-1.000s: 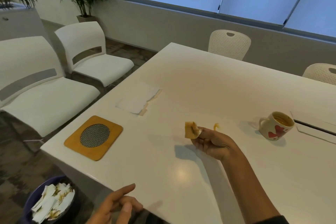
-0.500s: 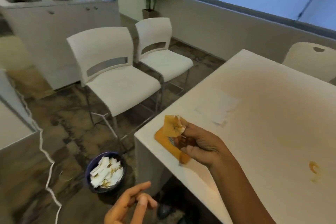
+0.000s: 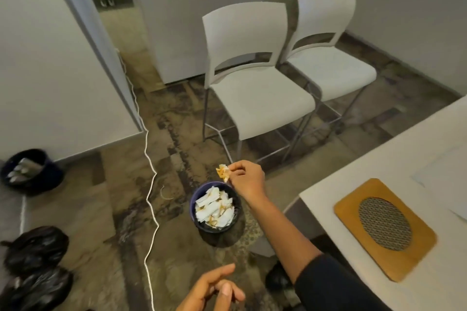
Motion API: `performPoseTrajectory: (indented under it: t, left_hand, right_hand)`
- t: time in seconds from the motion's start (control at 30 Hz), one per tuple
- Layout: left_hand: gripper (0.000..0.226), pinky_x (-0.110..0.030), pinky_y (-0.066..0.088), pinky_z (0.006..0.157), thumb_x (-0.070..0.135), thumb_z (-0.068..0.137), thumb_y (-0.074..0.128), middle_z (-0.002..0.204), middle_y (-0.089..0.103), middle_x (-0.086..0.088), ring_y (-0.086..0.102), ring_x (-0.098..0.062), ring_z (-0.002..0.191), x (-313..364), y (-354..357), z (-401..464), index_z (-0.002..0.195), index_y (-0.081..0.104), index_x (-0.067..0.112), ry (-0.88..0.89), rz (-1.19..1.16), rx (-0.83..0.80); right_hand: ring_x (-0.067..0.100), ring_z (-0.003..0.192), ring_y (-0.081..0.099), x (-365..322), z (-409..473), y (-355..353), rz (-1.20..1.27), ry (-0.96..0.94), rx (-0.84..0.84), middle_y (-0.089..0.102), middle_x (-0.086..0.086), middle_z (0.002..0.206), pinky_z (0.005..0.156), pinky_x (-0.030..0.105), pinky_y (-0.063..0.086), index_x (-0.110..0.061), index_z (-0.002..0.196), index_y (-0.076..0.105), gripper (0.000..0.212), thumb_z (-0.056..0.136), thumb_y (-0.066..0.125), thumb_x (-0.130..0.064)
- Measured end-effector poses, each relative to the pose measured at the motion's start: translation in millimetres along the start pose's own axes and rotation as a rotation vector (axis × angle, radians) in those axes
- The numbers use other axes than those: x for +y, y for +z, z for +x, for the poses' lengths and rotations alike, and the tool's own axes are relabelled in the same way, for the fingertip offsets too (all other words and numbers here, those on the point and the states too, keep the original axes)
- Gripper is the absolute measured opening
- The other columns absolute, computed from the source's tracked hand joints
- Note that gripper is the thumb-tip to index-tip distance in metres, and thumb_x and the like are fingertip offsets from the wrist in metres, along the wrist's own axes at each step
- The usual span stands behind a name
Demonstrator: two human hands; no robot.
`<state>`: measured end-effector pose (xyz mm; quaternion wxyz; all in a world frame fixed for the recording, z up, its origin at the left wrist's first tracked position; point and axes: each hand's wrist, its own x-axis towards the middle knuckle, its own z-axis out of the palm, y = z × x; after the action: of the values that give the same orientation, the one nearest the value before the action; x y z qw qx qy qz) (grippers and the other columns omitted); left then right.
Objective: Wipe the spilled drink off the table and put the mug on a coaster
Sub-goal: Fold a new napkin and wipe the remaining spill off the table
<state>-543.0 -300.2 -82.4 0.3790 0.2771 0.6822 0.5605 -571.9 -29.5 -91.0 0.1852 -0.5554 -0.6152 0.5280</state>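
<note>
On the far left of the floor sit a dark bin [image 3: 30, 170] with something pale inside and two tied black bags [image 3: 35, 250], well apart from the work. A white cord [image 3: 149, 179] snakes down the floor between them and the small blue wastebasket [image 3: 216, 207], which is nearly full of crumpled white tissues, some stained orange.

The left hand [image 3: 214, 290] hangs low at the bottom edge, fingers relaxed and holding nothing. The right hand [image 3: 246, 179] reaches out just above the wastebasket's rim and pinches a stained tissue [image 3: 223, 171] between thumb and fingertips; it has not yet let go. By my reading, this is the discard step of the wiping: the soiled wad is about to be dropped, and nothing blocks its fall, though the heaped tissues could let it roll off onto the floor.

Behind the basket stand two white chairs [image 3: 255, 93], clear of the arm's path. On the right, the counter [image 3: 328, 192] shows its corner, with the wooden coaster [image 3: 384, 227] lying flat near the edge and a white napkin [image 3: 442, 179] just beyond it. The coaster is bare. The mug is out of view, as is the spill area, so I cannot tell whether the wiping is finished; placing the mug on the coaster is plainly still to do.
</note>
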Motion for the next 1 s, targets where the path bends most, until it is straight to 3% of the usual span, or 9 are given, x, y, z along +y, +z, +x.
performPoseTrajectory:
  t: [0.13,0.33,0.53,0.7,0.77,0.83,0.87,0.93,1.0]
  left_hand:
    - [0.046,-0.008,0.053,0.075,0.067,0.08,0.066,0.085,0.079,-0.006,0.076,-0.015,0.081,-4.9,-11.9,9.3,0.112,0.073,0.034,0.011,0.03,0.065]
    - [0.048,-0.007,0.052,0.076,0.067,0.085,0.063,0.089,0.079,-0.001,0.076,-0.009,0.083,0.2,0.9,17.6,0.119,0.07,0.035,0.008,0.102,0.06]
    - [0.039,-0.011,0.053,0.078,0.066,0.084,0.064,0.089,0.079,-0.002,0.076,-0.012,0.087,34.6,38.9,33.0,0.113,0.071,0.041,-0.012,0.108,-0.265]
    - [0.026,-0.015,0.056,0.065,-0.008,0.097,0.053,0.079,0.073,-0.028,0.075,-0.021,0.067,92.6,82.0,44.5,0.122,0.061,-0.01,-0.19,0.065,-0.569]
    - [0.034,-0.009,0.039,0.091,0.0,0.107,0.039,0.09,0.072,-0.006,0.072,0.0,0.072,132.6,92.7,52.5,0.14,0.043,0.006,-0.298,-0.011,-0.717]
    - [0.029,-0.047,-0.013,0.104,0.031,0.111,0.025,0.093,0.058,0.027,0.055,0.02,0.106,162.0,114.9,63.5,0.134,0.008,0.038,-0.268,0.372,-0.919]
    - [0.025,-0.05,-0.013,0.104,0.036,0.111,0.021,0.092,0.056,0.03,0.05,0.025,0.109,173.6,128.5,66.6,0.128,0.004,0.041,-0.236,0.511,-0.979]
    - [0.019,-0.018,0.015,0.113,0.026,0.113,0.024,0.087,0.065,0.022,0.057,0.025,0.095,177.6,151.5,58.2,0.125,0.018,0.039,-0.201,0.401,-0.914]
    - [0.032,-0.006,0.048,0.088,-0.002,0.105,0.042,0.08,0.077,0.002,0.072,0.004,0.078,173.6,177.4,42.2,0.123,0.051,0.024,-0.075,0.185,-0.812]
  right_hand:
    - [0.021,0.117,0.07,16.9,26.7,10.4,-0.233,-0.026,-0.031,0.077,0.005,0.124,0.102,0.03,0.055,-0.014,0.126,0.077,0.033,0.095,0.068,-0.005]
    - [0.014,0.103,0.074,5.0,10.2,-25.8,-0.061,-0.083,-0.018,0.08,0.001,0.111,0.089,0.027,0.058,-0.014,0.116,0.08,0.023,0.096,0.072,-0.01]
    - [0.007,0.087,0.078,-32.4,-38.6,-97.9,0.17,-0.204,-0.035,0.083,-0.008,0.092,0.083,0.028,0.065,-0.02,0.105,0.084,0.017,0.098,0.072,-0.011]
    - [0.01,0.092,0.078,-45.8,-64.7,-192.6,0.231,-0.332,0.105,0.083,-0.008,0.096,0.086,0.03,0.065,-0.022,0.107,0.084,0.016,0.099,0.071,-0.016]
    - [0.009,0.09,0.078,-39.6,-68.1,-234.5,0.209,-0.366,0.222,0.083,-0.008,0.095,0.084,0.029,0.065,-0.022,0.107,0.084,0.017,0.1,0.07,-0.015]
    - [0.006,0.086,0.077,-25.2,-71.8,-280.9,0.173,-0.358,0.345,0.083,-0.009,0.093,0.079,0.025,0.064,-0.022,0.105,0.085,0.017,0.099,0.07,-0.016]
    - [0.005,0.084,0.077,-16.0,-73.1,-304.3,0.154,-0.35,0.405,0.083,-0.009,0.091,0.077,0.023,0.063,-0.022,0.104,0.085,0.016,0.098,0.072,-0.015]
    - [0.006,0.082,0.076,4.9,-74.5,-347.8,0.139,-0.304,0.524,0.083,-0.009,0.091,0.076,0.022,0.061,-0.021,0.1,0.086,0.014,0.096,0.074,-0.014]
    - [0.009,0.085,0.076,28.1,-75.4,-389.7,0.135,-0.228,0.641,0.083,-0.005,0.095,0.08,0.026,0.061,-0.018,0.1,0.086,0.013,0.094,0.076,-0.012]
